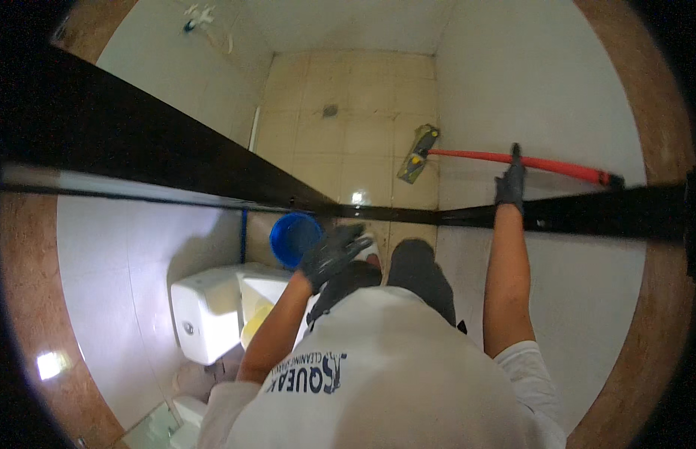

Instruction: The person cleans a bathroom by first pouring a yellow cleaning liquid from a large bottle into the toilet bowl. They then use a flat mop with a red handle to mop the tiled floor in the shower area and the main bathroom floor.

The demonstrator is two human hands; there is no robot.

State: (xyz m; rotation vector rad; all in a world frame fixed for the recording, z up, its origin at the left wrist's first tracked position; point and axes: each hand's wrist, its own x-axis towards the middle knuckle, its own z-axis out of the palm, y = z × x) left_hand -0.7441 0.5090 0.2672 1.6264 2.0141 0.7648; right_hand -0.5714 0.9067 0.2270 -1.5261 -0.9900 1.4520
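Observation:
A mop or floor brush with a red pole leans along the right wall, its flat greenish-grey head on the tiled floor. My right hand, in a dark grey glove, reaches to the pole with fingers extended across it and the thumb apart; whether it presses on the pole I cannot tell. My left hand, gloved alike and slightly blurred, hangs before my left leg with its fingers stretched out and nothing in it. Beside it stands a blue bucket.
A dark door frame crosses the view, with a raised sill before my feet. A white toilet with something yellow stands at left. Beyond the sill are a floor drain and a wall tap.

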